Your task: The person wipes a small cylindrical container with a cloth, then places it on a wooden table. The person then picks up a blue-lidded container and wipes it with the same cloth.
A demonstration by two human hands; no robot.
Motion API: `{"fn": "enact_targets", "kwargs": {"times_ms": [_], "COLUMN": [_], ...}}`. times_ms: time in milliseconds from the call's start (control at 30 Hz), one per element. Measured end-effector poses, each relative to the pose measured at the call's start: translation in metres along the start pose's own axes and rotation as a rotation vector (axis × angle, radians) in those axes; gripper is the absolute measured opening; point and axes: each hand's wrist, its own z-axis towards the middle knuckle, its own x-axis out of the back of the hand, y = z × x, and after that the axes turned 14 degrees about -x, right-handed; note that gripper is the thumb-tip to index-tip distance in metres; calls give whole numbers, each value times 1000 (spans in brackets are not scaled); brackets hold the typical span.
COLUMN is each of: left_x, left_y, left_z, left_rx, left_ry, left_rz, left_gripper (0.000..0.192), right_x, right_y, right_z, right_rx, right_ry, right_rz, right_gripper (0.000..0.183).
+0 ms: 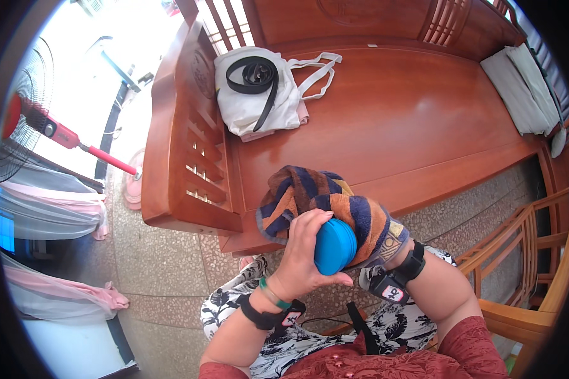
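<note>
My left hand [296, 253] is curled around a round blue plastic container or lid [335, 246], fingers over its top edge and thumb below. Its smooth flat face points up toward me, and ridged rings run round its side. Against the far side of the blue piece lies a striped terry towel [360, 213] in orange, navy and brown. The towel drapes over my right hand [404, 255], so only the part by the wrist shows and its fingers are hidden. Bunched folds of the towel hang above the front edge of the wooden bench [384, 128].
On the bench's left end lie a white cloth bag [237, 109] and a coiled black belt [249, 87]. Folded grey cloth [521, 90] rests at its right end. A red pedestal fan [66, 135] stands left. A wooden chair [517, 312] is close on my right.
</note>
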Motion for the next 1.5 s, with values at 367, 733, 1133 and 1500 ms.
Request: {"fn": "enact_targets", "kwargs": {"times_ms": [367, 733, 1133, 1500], "left_x": [7, 12, 11, 11], "left_y": [-13, -16, -15, -12], "left_z": [-6, -8, -7, -4], "left_rx": [-13, 244, 437, 457], "left_ry": [158, 132, 248, 215], "left_rz": [90, -76, -298, -266], "left_gripper": [137, 112, 98, 91], "right_x": [-68, -39, -11, -4], "right_y": [61, 30, 16, 0], "right_z": [48, 47, 14, -7], "right_rx": [4, -34, -43, 87], "right_ry": [-272, -297, -204, -111], "right_rz": [1097, 944, 466, 81], "right_gripper": [91, 69, 76, 77]}}
